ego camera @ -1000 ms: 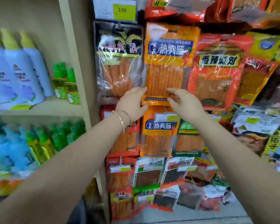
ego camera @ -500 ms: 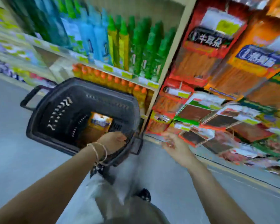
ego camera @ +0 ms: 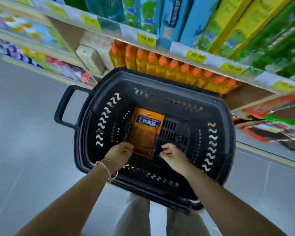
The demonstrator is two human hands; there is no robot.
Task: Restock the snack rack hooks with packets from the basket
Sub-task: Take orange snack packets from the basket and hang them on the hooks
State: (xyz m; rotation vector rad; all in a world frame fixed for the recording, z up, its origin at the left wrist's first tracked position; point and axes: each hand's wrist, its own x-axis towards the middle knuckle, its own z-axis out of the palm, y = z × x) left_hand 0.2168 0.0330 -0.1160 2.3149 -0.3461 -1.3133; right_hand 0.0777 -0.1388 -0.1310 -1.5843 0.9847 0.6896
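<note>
A black plastic basket (ego camera: 213,116) stands on the floor below me. Inside it lies one orange snack packet (ego camera: 146,132) with a blue label, tilted toward me. My left hand (ego camera: 120,154), with thin bangles on the wrist, pinches the packet's near left corner. My right hand (ego camera: 173,156) hovers inside the basket just right of the packet's near edge, fingers loosely curled and holding nothing. The snack rack (ego camera: 269,123), with hanging red and green packets, shows at the right edge.
A shelf of orange-capped bottles (ego camera: 174,68) runs right behind the basket, with blue, yellow and green bottles (ego camera: 211,19) on the shelf above. The basket's handle (ego camera: 63,106) sticks out to the left. Grey floor (ego camera: 29,150) surrounds it; my legs are below.
My view swung from the rack down to the basket. Both hands left the hung orange packet and dropped into the basket; the left hand now pinches the packet lying there.
</note>
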